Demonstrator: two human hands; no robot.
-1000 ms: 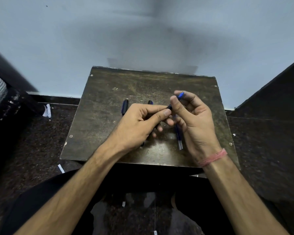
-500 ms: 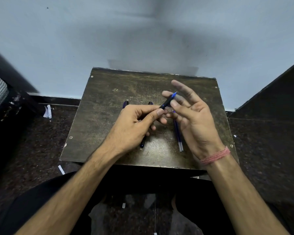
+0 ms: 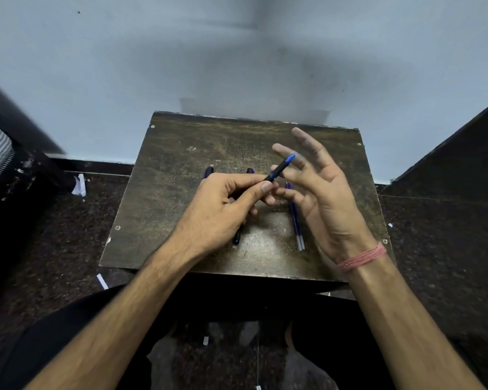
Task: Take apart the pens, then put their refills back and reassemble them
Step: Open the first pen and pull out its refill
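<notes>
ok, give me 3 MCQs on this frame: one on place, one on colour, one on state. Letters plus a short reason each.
1. Where do the loose refills lie on the board?
A. under the right hand
B. at the far left corner
C. on the floor

2. What colour is the tip of the pen held up?
A. red
B. blue
C. green

3. How is the right hand?
A. clenched in a fist
B. flat on the board
C. open, fingers spread

Key: 1 A, the refills run out from beneath the right palm. 2 B, the end that sticks out of the left hand is bright blue. 3 C, its fingers fan apart beside the pen and grip nothing.
</notes>
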